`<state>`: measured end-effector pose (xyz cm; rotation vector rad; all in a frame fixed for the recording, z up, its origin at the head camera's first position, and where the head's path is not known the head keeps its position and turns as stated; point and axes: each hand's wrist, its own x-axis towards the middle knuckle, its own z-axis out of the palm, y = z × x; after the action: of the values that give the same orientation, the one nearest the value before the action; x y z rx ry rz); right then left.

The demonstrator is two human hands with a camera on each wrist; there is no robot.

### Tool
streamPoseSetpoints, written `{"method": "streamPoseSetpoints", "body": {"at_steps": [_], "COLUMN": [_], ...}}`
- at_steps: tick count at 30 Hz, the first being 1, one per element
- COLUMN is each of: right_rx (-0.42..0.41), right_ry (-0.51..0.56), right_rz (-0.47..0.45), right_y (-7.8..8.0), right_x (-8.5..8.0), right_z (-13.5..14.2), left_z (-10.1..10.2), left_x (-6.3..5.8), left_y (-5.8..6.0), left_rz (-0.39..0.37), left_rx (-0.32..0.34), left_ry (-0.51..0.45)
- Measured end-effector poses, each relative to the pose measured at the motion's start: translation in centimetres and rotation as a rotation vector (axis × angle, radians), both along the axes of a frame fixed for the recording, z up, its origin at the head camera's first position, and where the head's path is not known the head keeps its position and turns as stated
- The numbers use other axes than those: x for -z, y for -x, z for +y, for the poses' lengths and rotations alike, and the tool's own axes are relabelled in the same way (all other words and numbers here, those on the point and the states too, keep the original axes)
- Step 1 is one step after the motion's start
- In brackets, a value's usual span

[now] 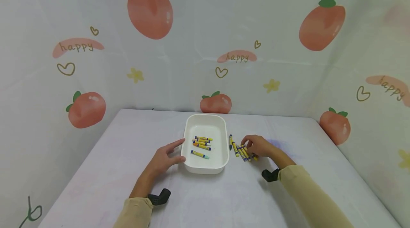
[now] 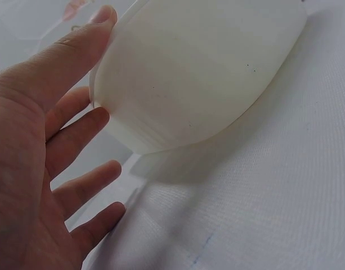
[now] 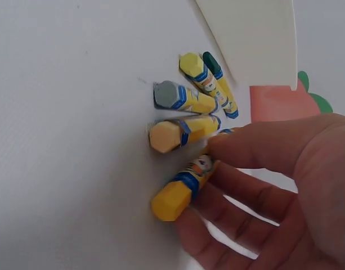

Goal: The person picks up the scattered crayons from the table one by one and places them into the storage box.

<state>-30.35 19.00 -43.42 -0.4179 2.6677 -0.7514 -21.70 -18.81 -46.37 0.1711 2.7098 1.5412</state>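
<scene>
A white plastic tray [image 1: 205, 170] stands in the middle of the table with several crayons in it, a pale green crayon [image 1: 200, 154] lying nearest the front. My left hand [image 1: 161, 158] rests at the tray's left side, thumb and fingertips at the rim, the fingers spread and fairly straight. To the right of the tray, my right hand [image 1: 260, 146] pinches a yellow-orange crayon [image 3: 175, 197] between thumb and fingers. Beside it lie a peach crayon [image 3: 180, 134], a grey crayon [image 3: 186, 99], a lime-yellow crayon [image 3: 206, 77] and a dark green crayon [image 3: 222, 81].
A pale cloth [image 1: 205, 199] covers the table. Behind it hangs a white backdrop [image 1: 198, 25] printed with peaches, hearts and "happy". Black straps with a camera mount [image 1: 159, 197] sit on both wrists, below the beige sleeves.
</scene>
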Motion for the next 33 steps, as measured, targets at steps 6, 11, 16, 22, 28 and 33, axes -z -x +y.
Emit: {"method": "streamPoseSetpoints", "body": {"at_steps": [6, 11, 16, 22, 28, 33], "right_rx": [0.046, 0.089, 0.030, -0.031, -0.031, -0.008], "right_ry": [0.093, 0.277, 0.441, 0.536, 0.574, 0.591], "right_rz": [0.052, 0.049, 0.042, 0.055, 0.101, 0.156], "right_y": [0.2, 0.3, 0.3, 0.2, 0.4, -0.2], "right_x": [-0.3, -0.9, -1.6, -2.1, -2.4, -3.5], "right_z": [-0.4, -1.0, -1.4, -2.1, -2.9, -3.7], "left_z": [0.0, 0.0, 0.0, 0.0, 0.0, 0.0], "left_x": [-0.1, -0.2, -0.2, -0.1, 0.0, 0.0], "left_y": [0.0, -0.1, -0.1, 0.0, 0.0, 0.0], "left_rz": [-0.009, -0.016, -0.013, -0.007, -0.009, -0.010], "left_rx": [-0.002, -0.004, -0.003, -0.005, -0.010, -0.007], "left_ry": [-0.009, -0.011, -0.006, -0.003, -0.003, -0.005]}}
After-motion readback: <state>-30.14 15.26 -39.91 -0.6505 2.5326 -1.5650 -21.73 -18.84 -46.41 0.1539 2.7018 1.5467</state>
